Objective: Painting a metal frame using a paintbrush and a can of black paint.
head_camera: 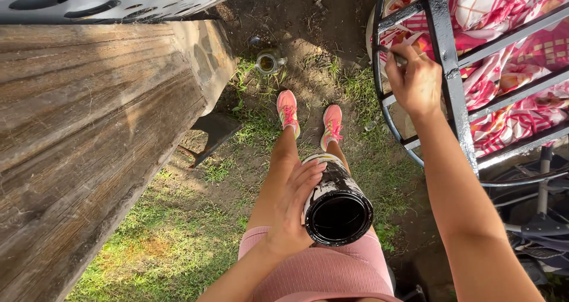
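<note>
- Nearest me, the left hand (pixel 289 210) was wrapped around the side of a paint can (pixel 336 201), fingers curled against its wall, the can resting on the person's thigh and tipped toward the viewer so its open mouth faced up and out.
- Inside the can it looked black and glossy; how full it was I could not tell. Dried black and white streaks ran down its outside.
- Tilted like that on a bare leg, the can seemed likely to spill onto the pink shorts (pixel 320 275) or the grass (pixel 178 243) if the grip slackened or the knee shifted.
- Further out, the right hand (pixel 415 80) was closed around a thin brush (pixel 396 54), held against the black metal frame (pixel 447 59).
- Behind the bars hung a pink patterned cloth (pixel 510 35); a stray stroke or drip, I judged, could mark it.
- Farthest, a small glass jar (pixel 268 62) stood on the dirt beyond the pink shoes (pixel 309 118), holding something dark I could not make out; it stood close enough to be kicked over.
</note>
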